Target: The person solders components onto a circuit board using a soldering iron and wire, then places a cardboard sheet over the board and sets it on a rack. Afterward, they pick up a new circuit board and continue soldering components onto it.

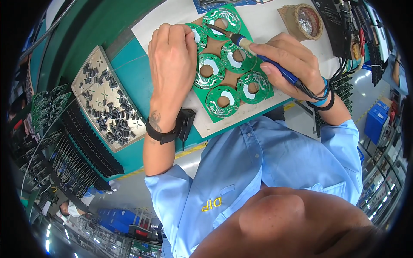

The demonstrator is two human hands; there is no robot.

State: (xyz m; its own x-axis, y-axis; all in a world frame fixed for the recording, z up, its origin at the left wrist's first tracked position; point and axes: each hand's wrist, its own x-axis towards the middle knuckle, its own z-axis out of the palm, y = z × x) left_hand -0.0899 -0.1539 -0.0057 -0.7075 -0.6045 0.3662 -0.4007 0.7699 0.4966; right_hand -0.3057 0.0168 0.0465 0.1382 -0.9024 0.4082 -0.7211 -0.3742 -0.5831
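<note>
A green panel of several ring-shaped circuit boards lies on a pale sheet on the bench. My right hand grips a soldering iron by its blue handle, much like a pen. The iron's dark tip points left at the upper rings of the panel. At the panel's upper left edge, my left hand is closed in a pinch on a thin solder wire, whose end reaches close to the iron's tip. My left fingers hide part of the upper left ring.
Left of the panel, a metal tray holds many loose black cylindrical components. A brown round pot with shiny contents stands at the far right, beside cables. Racks of upright boards line the left side. Blue bins stand beyond the bench.
</note>
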